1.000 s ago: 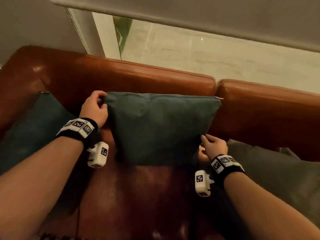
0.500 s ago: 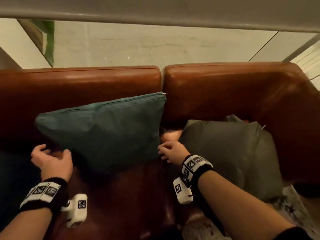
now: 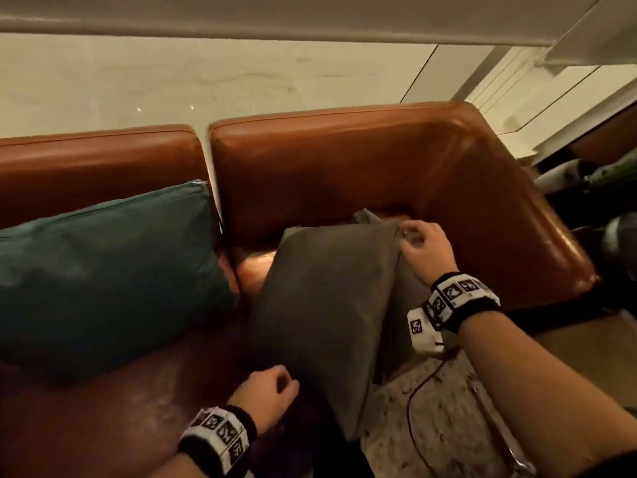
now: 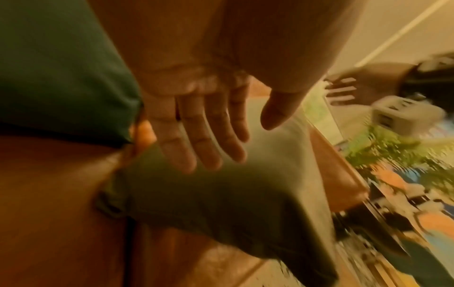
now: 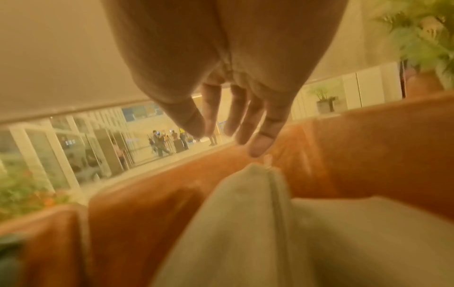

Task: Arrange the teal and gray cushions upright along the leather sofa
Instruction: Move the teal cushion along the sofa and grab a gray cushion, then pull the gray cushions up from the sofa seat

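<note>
Our open hands flank the gray cushion [image 3: 327, 315]: right hand [image 3: 425, 251] at its top corner, left hand [image 3: 265, 391] near its bottom edge.

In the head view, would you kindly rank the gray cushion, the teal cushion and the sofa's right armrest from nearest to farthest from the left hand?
From the left hand:
1. Gray fabric cushion: right beside the hand, just to its right.
2. Teal fabric cushion: up and to the left, leaning on the backrest.
3. Brown leather right armrest: far right, beyond the gray cushion.
</note>
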`<state>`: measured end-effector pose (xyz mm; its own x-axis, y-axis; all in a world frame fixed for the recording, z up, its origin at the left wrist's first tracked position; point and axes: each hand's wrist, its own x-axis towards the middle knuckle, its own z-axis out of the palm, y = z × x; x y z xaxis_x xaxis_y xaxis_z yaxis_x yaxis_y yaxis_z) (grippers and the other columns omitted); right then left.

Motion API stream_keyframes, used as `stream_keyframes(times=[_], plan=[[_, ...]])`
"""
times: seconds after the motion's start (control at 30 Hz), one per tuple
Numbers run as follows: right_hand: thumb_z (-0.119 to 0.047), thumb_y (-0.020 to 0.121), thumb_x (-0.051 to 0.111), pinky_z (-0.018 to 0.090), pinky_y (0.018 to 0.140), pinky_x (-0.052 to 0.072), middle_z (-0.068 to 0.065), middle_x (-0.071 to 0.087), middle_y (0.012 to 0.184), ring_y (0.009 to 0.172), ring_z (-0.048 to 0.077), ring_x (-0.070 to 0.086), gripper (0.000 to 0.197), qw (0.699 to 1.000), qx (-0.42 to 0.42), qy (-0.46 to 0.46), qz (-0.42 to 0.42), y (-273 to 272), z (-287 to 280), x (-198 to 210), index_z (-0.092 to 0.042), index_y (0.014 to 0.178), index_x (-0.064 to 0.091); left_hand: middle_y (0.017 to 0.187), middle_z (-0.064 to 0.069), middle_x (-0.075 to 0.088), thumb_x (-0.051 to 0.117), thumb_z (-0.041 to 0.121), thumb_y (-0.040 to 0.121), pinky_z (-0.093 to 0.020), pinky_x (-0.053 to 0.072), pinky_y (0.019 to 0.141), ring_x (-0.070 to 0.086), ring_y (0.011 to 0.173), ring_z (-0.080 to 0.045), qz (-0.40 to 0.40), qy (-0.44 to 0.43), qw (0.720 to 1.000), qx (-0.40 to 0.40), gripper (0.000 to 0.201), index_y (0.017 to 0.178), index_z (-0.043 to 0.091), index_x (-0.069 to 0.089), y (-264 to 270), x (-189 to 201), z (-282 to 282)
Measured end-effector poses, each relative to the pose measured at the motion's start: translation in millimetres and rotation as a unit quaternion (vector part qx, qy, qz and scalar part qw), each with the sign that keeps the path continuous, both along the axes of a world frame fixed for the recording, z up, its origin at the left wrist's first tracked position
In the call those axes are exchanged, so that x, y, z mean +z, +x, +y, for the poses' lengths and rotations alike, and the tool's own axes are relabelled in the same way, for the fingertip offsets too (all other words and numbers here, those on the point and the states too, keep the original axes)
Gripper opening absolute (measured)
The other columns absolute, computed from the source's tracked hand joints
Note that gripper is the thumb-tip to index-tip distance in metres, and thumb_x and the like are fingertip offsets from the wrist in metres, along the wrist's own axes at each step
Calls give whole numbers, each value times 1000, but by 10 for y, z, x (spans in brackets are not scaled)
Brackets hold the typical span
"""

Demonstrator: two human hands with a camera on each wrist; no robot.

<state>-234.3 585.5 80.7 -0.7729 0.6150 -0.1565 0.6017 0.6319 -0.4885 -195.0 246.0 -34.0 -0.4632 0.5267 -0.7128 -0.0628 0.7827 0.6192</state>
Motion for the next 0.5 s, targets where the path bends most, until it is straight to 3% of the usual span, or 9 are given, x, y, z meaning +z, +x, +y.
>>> stream_keyframes(times=[0.07, 0.13, 0.23, 0.3, 0.33, 0.37, 0.4, 0.43, 0.5], plan=[[-30, 91, 65, 32, 104, 41, 9, 36, 144, 124, 26, 47, 53, 998, 18, -26, -60, -157, 401, -114, -29, 140, 47, 94, 1, 73, 38, 74, 76, -31, 52, 88, 68, 92, -16, -59, -40, 995, -75, 56, 84, 25, 65, 215, -64, 413], [-39, 90, 67, 38, 108, 40, 10, 31, 154, 132, 29, 43, 68, 988, 63, -71, -125, -320, 683, -320, -37, 149, 34, 125, -8, 65, 31, 83, 76, -32, 42, 103, 59, 118, -23, -110, -103, 985, -89, 82, 113, 17, 65, 462, -104, 743], [-40, 86, 70, 39, 101, 48, 7, 58, 133, 122, 27, 56, 55, 974, 139, -74, -162, -499, 926, -610, -32, 137, 51, 150, -16, 38, 39, 89, 67, -36, 31, 111, 40, 137, -29, -200, -143, 969, 35, 119, 148, 4, 22, 814, -130, 1043], [-37, 84, 73, 34, 94, 51, 5, 68, 118, 109, 24, 62, 39, 979, 149, -51, -130, -582, 1011, -687, -26, 120, 64, 158, -17, 17, 55, 93, 35, -31, 21, 116, 24, 145, -27, -224, -73, 957, 168, 159, 149, 2, -7, 964, -139, 1139], [-36, 84, 74, 32, 91, 50, 5, 70, 113, 103, 21, 63, 34, 981, 152, -49, -114, -617, 1041, -682, -24, 116, 67, 159, -15, 15, 69, 86, 29, -28, 20, 115, 23, 144, -24, -215, -32, 946, 239, 167, 148, 1, -12, 1018, -146, 1155], [-35, 84, 74, 30, 89, 50, 4, 70, 109, 98, 20, 63, 33, 982, 154, -50, -100, -649, 1068, -666, -22, 114, 69, 156, -12, 24, 84, 68, 36, -28, 28, 113, 33, 138, -21, -210, -10, 930, 302, 159, 148, 2, -7, 1040, -71, 1162], [-35, 85, 74, 30, 90, 51, 4, 70, 108, 97, 20, 63, 33, 983, 154, -53, -90, -683, 1094, -631, -21, 114, 70, 147, -10, 40, 91, 45, 52, -32, 40, 106, 47, 126, -20, -188, -3, 912, 366, 132, 146, 7, 6, 1055, 19, 1171], [-34, 85, 74, 32, 92, 51, 5, 71, 108, 100, 21, 64, 33, 984, 150, -57, -80, -722, 1130, -591, -19, 113, 71, 133, -6, 53, 87, 28, 65, -38, 50, 96, 57, 113, -20, -134, 3, 894, 427, 101, 139, 15, 20, 1036, 87, 1158], [-34, 85, 73, 35, 95, 51, 6, 72, 108, 105, 23, 64, 31, 986, 147, -48, -61, -793, 1214, -483, -17, 111, 72, 109, 4, 61, 78, 19, 78, -33, 52, 83, 62, 101, -18, -13, 12, 874, 486, 62, 124, 23, 36, 814, 317, 1099]])
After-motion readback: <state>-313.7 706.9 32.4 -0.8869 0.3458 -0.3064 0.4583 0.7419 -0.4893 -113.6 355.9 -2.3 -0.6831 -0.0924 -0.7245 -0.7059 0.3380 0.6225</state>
